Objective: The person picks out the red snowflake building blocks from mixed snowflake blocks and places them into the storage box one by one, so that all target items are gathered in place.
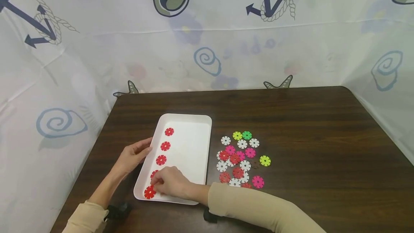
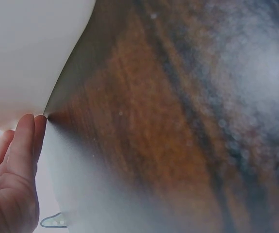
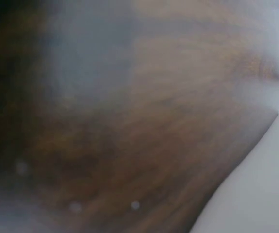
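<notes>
A white tray (image 1: 191,146) lies on the table with a column of red notched discs along its left side, among them a red disc (image 1: 161,160). At the tray's left rim, my left hand (image 1: 130,158) rests with its fingers extended; the left wrist view shows the fingers (image 2: 23,145) against the tray's edge. Over the near left corner of the tray, my right hand (image 1: 173,182) pinches the nearest red disc (image 1: 150,192) at its edge. The hand partly covers another red disc (image 1: 153,173) just beyond. The right wrist view shows only tabletop and part of the tray (image 3: 255,189).
Right of the tray lies a loose scatter of notched discs: white (image 1: 245,165), pink (image 1: 250,152), yellow (image 1: 265,160), green (image 1: 247,135) and red (image 1: 238,172), some overlapping. My right sleeve (image 1: 245,202) crosses in front of them. A printed curtain (image 1: 239,53) hangs behind the dark wooden table (image 1: 310,136).
</notes>
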Motion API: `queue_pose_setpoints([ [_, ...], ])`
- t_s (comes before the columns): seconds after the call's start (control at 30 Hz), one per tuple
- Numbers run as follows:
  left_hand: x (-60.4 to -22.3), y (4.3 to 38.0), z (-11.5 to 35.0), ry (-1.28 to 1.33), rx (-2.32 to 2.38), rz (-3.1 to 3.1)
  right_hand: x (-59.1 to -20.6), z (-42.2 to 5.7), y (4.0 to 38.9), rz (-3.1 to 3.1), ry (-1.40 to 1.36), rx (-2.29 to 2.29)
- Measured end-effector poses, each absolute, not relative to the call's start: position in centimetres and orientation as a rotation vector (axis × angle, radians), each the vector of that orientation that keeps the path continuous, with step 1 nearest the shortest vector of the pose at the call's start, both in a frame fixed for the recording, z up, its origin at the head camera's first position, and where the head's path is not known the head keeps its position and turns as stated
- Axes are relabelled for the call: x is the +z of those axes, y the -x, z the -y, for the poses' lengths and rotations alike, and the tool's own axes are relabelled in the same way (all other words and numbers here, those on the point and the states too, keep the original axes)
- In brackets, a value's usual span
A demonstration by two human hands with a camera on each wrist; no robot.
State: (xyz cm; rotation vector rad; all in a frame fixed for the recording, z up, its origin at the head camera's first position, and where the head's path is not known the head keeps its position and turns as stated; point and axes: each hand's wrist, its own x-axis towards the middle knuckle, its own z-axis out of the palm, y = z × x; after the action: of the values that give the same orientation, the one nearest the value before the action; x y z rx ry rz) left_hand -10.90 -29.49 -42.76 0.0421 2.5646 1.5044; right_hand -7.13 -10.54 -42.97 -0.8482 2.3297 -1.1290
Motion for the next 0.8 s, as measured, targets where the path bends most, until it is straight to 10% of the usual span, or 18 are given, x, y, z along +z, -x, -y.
queue_pose_setpoints([
  [0.8, -42.9, 11.0, 29.5, -0.054, 1.531, -2.553, -40.7, 8.2, 7.3, -2.314, 0.926, -1.214],
])
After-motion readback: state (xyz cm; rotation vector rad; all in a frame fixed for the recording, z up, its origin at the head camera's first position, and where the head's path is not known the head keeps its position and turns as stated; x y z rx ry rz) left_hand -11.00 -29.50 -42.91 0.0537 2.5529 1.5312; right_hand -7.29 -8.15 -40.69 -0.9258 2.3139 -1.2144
